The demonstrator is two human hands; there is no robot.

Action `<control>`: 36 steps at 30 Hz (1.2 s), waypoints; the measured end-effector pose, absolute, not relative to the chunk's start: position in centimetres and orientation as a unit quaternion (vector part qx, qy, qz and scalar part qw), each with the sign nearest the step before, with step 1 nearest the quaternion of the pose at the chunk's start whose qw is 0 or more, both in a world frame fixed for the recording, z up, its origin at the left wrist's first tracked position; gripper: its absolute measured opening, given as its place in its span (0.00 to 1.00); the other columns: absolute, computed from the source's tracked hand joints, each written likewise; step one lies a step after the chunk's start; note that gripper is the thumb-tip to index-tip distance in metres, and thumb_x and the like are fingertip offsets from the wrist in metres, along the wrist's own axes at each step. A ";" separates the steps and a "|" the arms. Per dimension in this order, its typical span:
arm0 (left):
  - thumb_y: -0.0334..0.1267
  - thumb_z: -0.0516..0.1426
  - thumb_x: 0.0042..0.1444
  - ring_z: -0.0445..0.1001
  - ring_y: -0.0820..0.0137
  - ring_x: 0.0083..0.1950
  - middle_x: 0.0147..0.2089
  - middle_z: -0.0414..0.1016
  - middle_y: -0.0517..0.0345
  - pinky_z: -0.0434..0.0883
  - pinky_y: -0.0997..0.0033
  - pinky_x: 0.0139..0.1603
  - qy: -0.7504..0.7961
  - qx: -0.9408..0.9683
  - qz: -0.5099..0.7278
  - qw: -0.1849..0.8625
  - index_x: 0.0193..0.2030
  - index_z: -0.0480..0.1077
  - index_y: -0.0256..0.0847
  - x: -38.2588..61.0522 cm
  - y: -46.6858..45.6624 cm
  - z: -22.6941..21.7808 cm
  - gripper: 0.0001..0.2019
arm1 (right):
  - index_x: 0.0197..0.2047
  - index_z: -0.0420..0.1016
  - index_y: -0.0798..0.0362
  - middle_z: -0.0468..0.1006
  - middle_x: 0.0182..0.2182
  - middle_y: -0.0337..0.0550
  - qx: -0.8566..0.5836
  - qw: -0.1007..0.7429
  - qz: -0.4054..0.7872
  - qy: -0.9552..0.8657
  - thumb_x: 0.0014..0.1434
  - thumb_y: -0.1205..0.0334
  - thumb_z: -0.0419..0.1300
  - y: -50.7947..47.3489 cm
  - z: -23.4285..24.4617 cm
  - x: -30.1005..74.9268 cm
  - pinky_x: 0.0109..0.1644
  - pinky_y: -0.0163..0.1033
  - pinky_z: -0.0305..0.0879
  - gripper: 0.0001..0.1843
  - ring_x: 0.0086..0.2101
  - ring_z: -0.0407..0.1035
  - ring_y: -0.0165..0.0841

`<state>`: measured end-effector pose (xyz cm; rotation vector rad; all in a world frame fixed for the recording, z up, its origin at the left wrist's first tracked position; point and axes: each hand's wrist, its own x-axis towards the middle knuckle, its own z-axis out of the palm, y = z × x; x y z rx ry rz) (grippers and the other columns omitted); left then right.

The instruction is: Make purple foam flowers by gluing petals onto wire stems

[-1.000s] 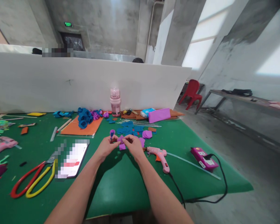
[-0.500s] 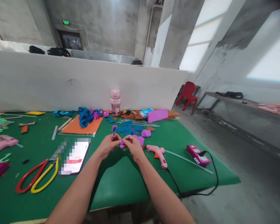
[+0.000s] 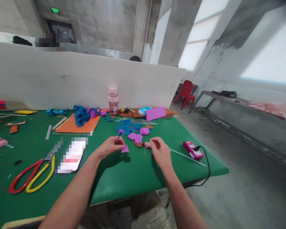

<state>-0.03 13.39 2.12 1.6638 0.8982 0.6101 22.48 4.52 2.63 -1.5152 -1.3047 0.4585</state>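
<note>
My left hand point(image 3: 109, 146) is closed in a pinch on a small purple foam petal point(image 3: 125, 149), and a rolled purple and blue bud point(image 3: 120, 132) sticks up from its fingers. My right hand point(image 3: 158, 151) has come down to the right, fingers curled over the pink glue gun point(image 3: 146, 145), of which only the tip shows. Its clear glue stick point(image 3: 187, 156) pokes out past the hand. Loose purple petals point(image 3: 138, 137) and blue cut-outs point(image 3: 126, 128) lie just beyond both hands on the green table point(image 3: 133, 178).
Red and yellow scissors point(image 3: 30, 178) and a phone point(image 3: 71, 156) lie at the left. An orange sheet point(image 3: 77, 125) carries blue foam roses point(image 3: 80, 115). A pink bottle point(image 3: 112, 99) stands by the white partition point(image 3: 62, 79). A magenta box point(image 3: 193, 150) with a black cord sits near the right edge.
My right hand let go of the purple petal and moved right onto the glue gun. My left hand keeps the petal and the bud. The view swung to the right.
</note>
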 end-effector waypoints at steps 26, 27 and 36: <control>0.39 0.58 0.38 0.64 0.73 0.23 0.19 0.68 0.64 0.56 0.76 0.24 0.469 0.770 0.167 0.398 0.20 0.68 0.39 1.4 13.8 -0.7 0.06 | 0.34 0.69 0.53 0.68 0.22 0.38 -0.535 0.495 0.600 -0.330 0.50 0.54 0.58 0.7 1.6 27.9 0.18 0.31 0.59 0.12 0.18 0.59 0.26; 0.39 0.58 0.38 0.64 0.73 0.23 0.19 0.68 0.63 0.55 0.76 0.24 0.472 0.770 0.163 0.398 0.20 0.68 0.39 1.4 13.7 -0.6 0.06 | 0.35 0.70 0.53 0.68 0.23 0.39 -0.514 0.488 0.628 -0.321 0.52 0.52 0.56 0.4 1.6 27.3 0.16 0.30 0.57 0.13 0.18 0.57 0.25; 0.37 0.57 0.39 0.64 0.73 0.25 0.20 0.68 0.63 0.56 0.75 0.25 0.476 0.782 0.128 0.382 0.21 0.67 0.39 1.5 13.4 0.1 0.04 | 0.40 0.70 0.56 0.73 0.25 0.40 -0.547 0.399 0.561 -0.476 0.56 0.51 0.55 -0.2 2.5 23.6 0.18 0.29 0.52 0.18 0.15 0.56 0.21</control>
